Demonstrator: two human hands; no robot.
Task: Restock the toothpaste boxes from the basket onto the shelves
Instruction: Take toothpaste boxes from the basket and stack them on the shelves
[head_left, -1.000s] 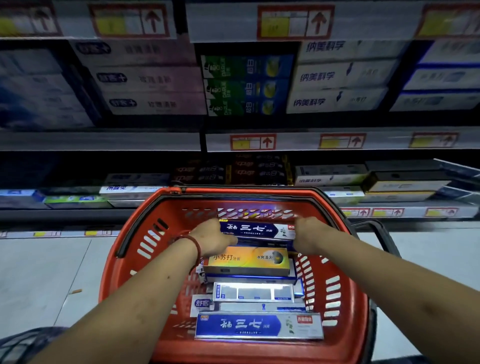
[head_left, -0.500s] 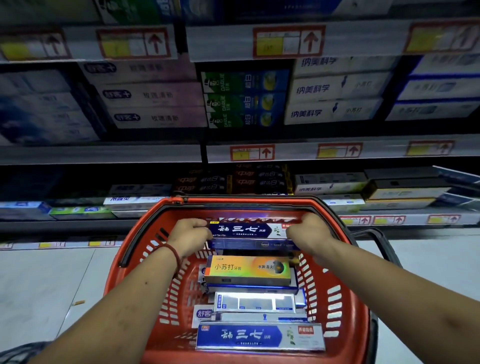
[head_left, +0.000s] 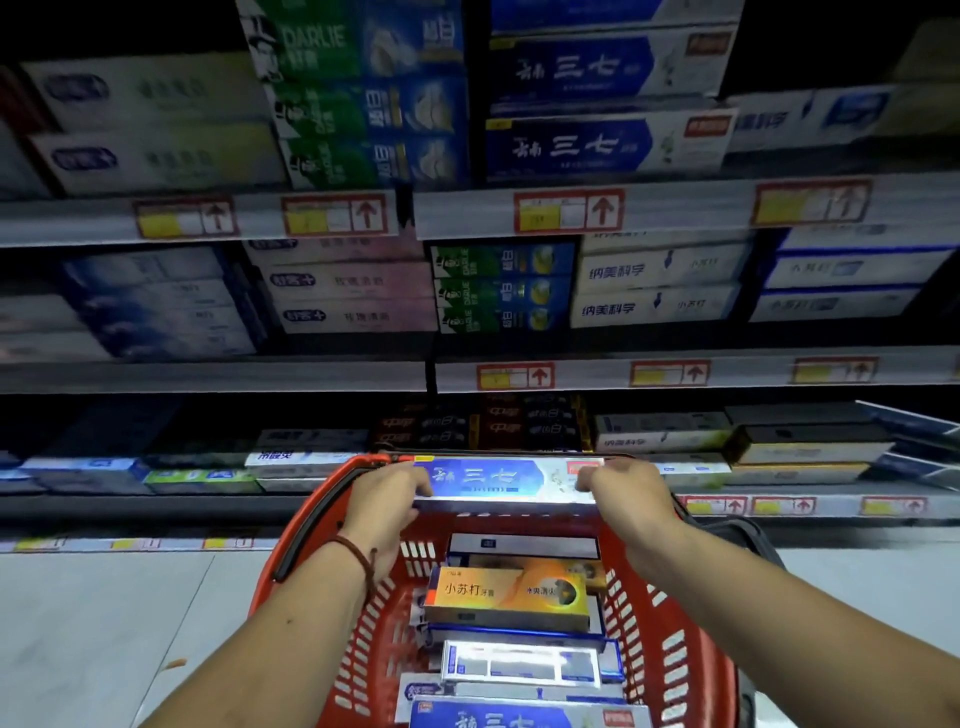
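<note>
Toothpaste box (head_left: 506, 480), blue and white, is being held level just above the far rim of the red basket (head_left: 691, 675), printed face toward me.

Head view:
- I am seeing the left hand (head_left: 387, 499) gripping the box's left end, fingers curling over the top edge.
- The right hand (head_left: 626, 491) is gripping the right end the same way. Both hands are closing on this 1 box and carrying nothing else.
- A dark cord bracelet (head_left: 358, 553) is sitting on the left wrist.
- More boxes are lying stacked inside the basket, with an orange box (head_left: 506, 595) on top, a pale box (head_left: 519, 665) below it and another blue box (head_left: 524, 719) nearest me.
- 3 shelf levels are showing behind, with red-framed price tags (head_left: 569, 210) running along their edges.
- Matching blue boxes (head_left: 602, 145) are standing on the top level, right of the green Darlie boxes (head_left: 363, 111).
- Pale floor (head_left: 104, 623) is showing left of the basket.
- Upper shelves are looking blurred, and I am not reading the small print.
</note>
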